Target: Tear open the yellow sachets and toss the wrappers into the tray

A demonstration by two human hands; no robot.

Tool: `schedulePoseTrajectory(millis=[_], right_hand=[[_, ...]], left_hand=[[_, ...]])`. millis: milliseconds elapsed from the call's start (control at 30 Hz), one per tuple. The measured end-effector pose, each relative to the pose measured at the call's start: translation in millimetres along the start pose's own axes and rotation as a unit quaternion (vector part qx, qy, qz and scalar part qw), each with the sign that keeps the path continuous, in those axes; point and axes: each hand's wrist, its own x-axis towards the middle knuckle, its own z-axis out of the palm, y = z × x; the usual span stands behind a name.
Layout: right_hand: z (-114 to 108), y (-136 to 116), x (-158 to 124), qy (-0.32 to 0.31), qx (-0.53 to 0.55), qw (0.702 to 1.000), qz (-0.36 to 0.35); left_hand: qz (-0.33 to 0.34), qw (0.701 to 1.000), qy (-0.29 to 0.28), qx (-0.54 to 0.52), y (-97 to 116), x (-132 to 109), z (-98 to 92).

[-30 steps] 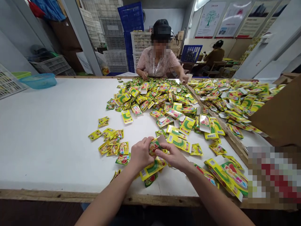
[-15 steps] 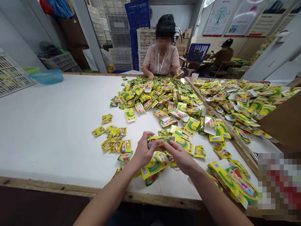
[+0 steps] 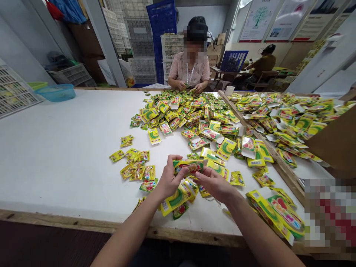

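A small green, yellow and red printed box (image 3: 189, 167) lies sideways between my hands, above the table. My left hand (image 3: 170, 178) is closed around its left end, thumb across the front. At the right end, my right hand (image 3: 215, 182) grips the box, with fingers behind it and the thumb near its lower edge. Just below, a yellow box (image 3: 176, 198) rests among printed sachets, with a green sachet (image 3: 180, 210) beside it. To the left of my hands lies a loose group of yellow sachets (image 3: 137, 163).
A big pile of boxes and sachets (image 3: 189, 111) covers the far middle. More boxes (image 3: 289, 115) lie beyond a wooden divider strip (image 3: 274, 163). A cardboard carton (image 3: 333, 144) juts in at right. Across the table sits a person (image 3: 191, 66); a blue basin (image 3: 57, 92) stands far left.
The box in my hands has tilted slightly and my right thumb has shifted lower. The yellow box beneath has slid a little left. Across the table, the person's hands have come together.
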Motion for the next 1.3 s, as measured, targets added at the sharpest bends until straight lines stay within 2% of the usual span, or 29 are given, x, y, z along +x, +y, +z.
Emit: schedulePoseTrajectory(millis=[67,133,233,300,367,433,467,500,600,667,800,900,1000,1067,1133,1167,1200,1233,1267,1300], right_hand=[[-2.1,1.0,0.7,-0.008,-0.030,1.000,0.005],[-1.4,5.6,3.1,0.016,-0.054,0.998,0.005],[4.0,13.8,8.5,0.102,-0.050,0.993,-0.026],[6.9,15.9,11.2,0.159,-0.051,0.984,-0.067],[6.4,14.7,12.1,0.236,-0.082,0.961,-0.120],[2.2,12.3,11.6,0.308,-0.108,0.934,-0.145],[-0.7,11.4,11.1,0.313,-0.108,0.934,-0.135],[-3.5,10.8,10.7,0.289,-0.096,0.946,-0.108],[-8.4,10.4,10.6,0.161,-0.031,0.986,-0.018],[-8.0,9.5,11.5,0.128,0.008,0.992,-0.001],[-3.6,9.0,13.1,0.149,0.063,0.987,-0.008],[-0.2,16.8,14.5,0.172,0.064,0.983,-0.017],[-4.2,16.4,18.4,0.165,0.025,0.986,-0.001],[-19.6,-4.0,21.8,0.171,-0.022,0.985,0.003],[-48.5,-43.4,23.6,0.228,-0.072,0.970,-0.054],[-66.3,-67.1,23.2,0.294,-0.080,0.943,-0.135],[-84.1,-90.1,21.9,0.365,-0.082,0.902,-0.215],[-99.9,-109.8,19.8,0.405,-0.085,0.877,-0.246],[-111.8,-123.7,17.2,0.437,-0.090,0.855,-0.263],[-118.5,-129.8,14.6,0.472,-0.116,0.829,-0.279]], left_hand=[[-0.004,1.000,-0.008,-0.005,-2.7,-0.7,-0.1],[-0.003,1.000,-0.013,0.000,-4.8,-0.6,0.8],[-0.004,1.000,-0.016,-0.004,-5.9,1.9,3.8],[-0.017,0.999,0.015,-0.031,-5.6,4.5,5.8],[-0.033,0.995,0.048,-0.078,-4.8,6.8,7.0],[-0.043,0.991,0.041,-0.122,-3.7,8.1,7.6],[-0.048,0.989,0.027,-0.136,-3.2,8.3,7.8],[-0.055,0.988,0.012,-0.143,-2.7,8.3,8.1],[-0.070,0.988,0.011,-0.139,-1.4,8.1,8.8],[-0.076,0.986,0.013,-0.150,-0.7,8.7,8.1],[-0.118,0.974,-0.043,-0.190,-0.2,11.8,3.4],[-0.117,0.978,-0.041,-0.165,-2.1,13.1,1.2],[-0.099,0.984,-0.044,-0.143,-5.0,14.3,-1.1],[-0.099,0.987,-0.040,-0.118,-6.4,17.0,-6.4],[-0.084,0.994,0.017,-0.066,-7.9,21.4,-14.7],[-0.072,0.995,0.061,-0.028,-9.0,23.8,-18.9],[-0.061,0.993,0.097,0.016,-10.6,26.0,-22.3],[-0.051,0.990,0.111,0.067,-12.7,27.7,-24.2],[-0.041,0.987,0.098,0.119,-15.3,28.9,-24.2],[-0.030,0.983,0.057,0.170,-18.2,29.4,-22.1]])
